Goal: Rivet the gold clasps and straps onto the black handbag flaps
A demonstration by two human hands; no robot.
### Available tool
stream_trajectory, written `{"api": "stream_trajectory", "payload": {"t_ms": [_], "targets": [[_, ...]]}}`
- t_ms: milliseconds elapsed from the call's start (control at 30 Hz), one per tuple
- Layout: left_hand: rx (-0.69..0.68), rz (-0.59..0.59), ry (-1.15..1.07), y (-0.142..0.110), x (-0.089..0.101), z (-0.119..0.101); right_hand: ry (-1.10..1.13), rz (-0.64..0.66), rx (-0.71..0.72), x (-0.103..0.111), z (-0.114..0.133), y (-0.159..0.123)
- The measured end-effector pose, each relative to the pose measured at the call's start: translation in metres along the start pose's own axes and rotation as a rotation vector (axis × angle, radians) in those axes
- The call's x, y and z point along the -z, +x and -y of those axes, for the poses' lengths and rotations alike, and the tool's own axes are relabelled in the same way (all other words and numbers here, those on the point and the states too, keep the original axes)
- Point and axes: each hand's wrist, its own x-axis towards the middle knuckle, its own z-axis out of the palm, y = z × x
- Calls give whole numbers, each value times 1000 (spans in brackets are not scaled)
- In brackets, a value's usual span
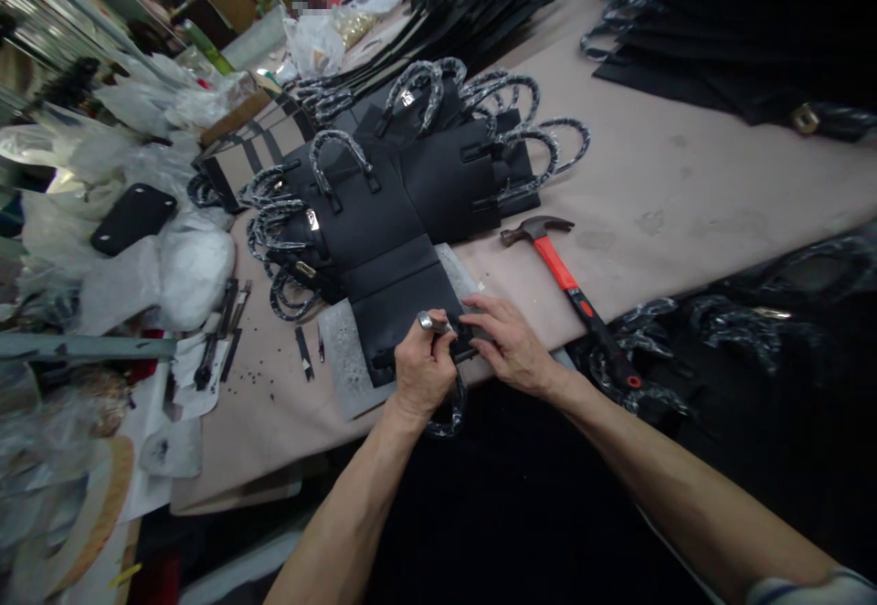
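Pale pinkish-beige covering [692, 180] spreads over the worktable, with crumpled clear plastic bags [137, 166] heaped along its left side. Stacked black flat bag pieces [740, 57] lie at the far right. Near the table's front edge, a mottled grey stone-like slab [343, 358] sits beneath a smooth black leather-like bag panel [401, 299], which covers most of it. Left hand [426, 369] is clamped in a fist around a short silver metal rod [431, 322], its shiny end showing above the fingers, over the near part of the panel. Right hand [511, 342] has its fingers slightly apart, their tips at the panel's right edge; whether they pinch anything I cannot tell. Just below the hands hangs a dark plastic-wrapped loop handle [449, 418]. Beyond the panel are more black bags [438, 175] with curved wrapped handles. To the right, a claw hammer with a red and black grip [558, 267] lies across the table edge, apart from both hands.
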Motion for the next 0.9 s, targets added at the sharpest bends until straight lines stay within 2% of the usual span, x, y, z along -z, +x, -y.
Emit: {"api": "stream_trajectory", "payload": {"t_ms": [133, 267, 367, 433, 500, 567, 633, 700, 767, 900], "targets": [[26, 16, -44, 2, 2, 0, -82, -43, -31, 14, 9, -3], [53, 31, -82, 0, 2, 4, -493, -170, -234, 50, 6, -12], [71, 39, -127, -3, 1, 7, -764, -57, -465, 80, -6, -16], [85, 53, -149, -3, 0, 8, -775, 58, -609, 94, -14, -13], [108, 76, -159, -2, 1, 7, -582, 78, -777, 103, -20, -4], [131, 94, -169, 0, 1, 5, -210, 19, -999, 110, -23, 8], [141, 100, -181, 1, 2, 4, 147, -7, -1160, 115, -21, 21], [144, 99, -197, 1, 3, 3, 353, 32, -1220, 116, -15, 31], [142, 98, -208, 1, 4, 4, 438, 55, -1233, 114, -5, 36], [157, 100, -211, -1, 3, 6, 459, -26, -1231, 105, 29, 37]]}}
